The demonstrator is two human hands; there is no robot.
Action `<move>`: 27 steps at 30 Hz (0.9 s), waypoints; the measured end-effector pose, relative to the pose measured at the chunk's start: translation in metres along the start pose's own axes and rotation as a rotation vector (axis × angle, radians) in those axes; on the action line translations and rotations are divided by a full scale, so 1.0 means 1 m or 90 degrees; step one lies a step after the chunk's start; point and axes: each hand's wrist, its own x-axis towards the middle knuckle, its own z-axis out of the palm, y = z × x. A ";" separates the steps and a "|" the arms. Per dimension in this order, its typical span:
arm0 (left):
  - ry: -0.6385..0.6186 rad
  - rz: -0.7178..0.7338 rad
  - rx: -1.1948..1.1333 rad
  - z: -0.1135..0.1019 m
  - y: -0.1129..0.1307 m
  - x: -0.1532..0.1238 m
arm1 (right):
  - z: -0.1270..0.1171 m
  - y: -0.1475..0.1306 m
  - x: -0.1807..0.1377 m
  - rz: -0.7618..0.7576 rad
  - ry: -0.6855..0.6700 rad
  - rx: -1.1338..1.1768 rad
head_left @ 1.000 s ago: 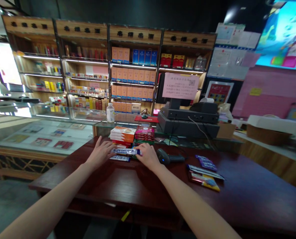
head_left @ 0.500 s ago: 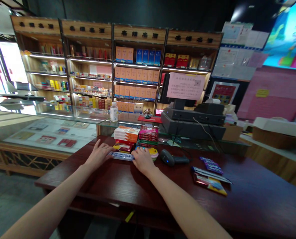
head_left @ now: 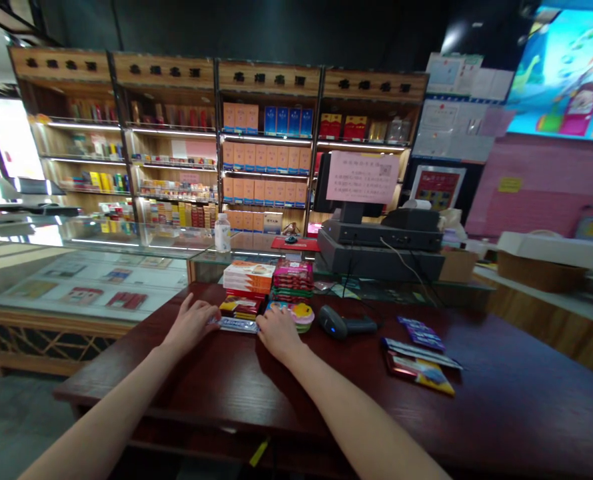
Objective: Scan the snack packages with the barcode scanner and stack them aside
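A long, slim blue-and-white packet lies across the dark wooden table, between my hands. My left hand pinches its left end, the thumb side raised. At the right end, the fingers of my right hand are closed on the packet, partly hiding that end. Directly behind it is a pile of red-and-yellow packets. White-and-orange boxes are stacked farther back, beside a stack of dark red and pink packets. A round pastel-coloured container sits just beyond my right hand.
To the right are a barcode scanner, a purple packet and some flat, colourful packets. A till with a monitor stands on the glass counter behind, near a bottle. The table's front edge is close to me.
The view has shifted slightly, so the scene sits a little lower and farther left. Both hands stay at the ends of the blue-and-white packet, with only slight finger movement.
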 end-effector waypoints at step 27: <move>0.023 0.141 -0.009 -0.008 0.036 0.035 | -0.034 0.050 -0.034 0.046 0.026 0.028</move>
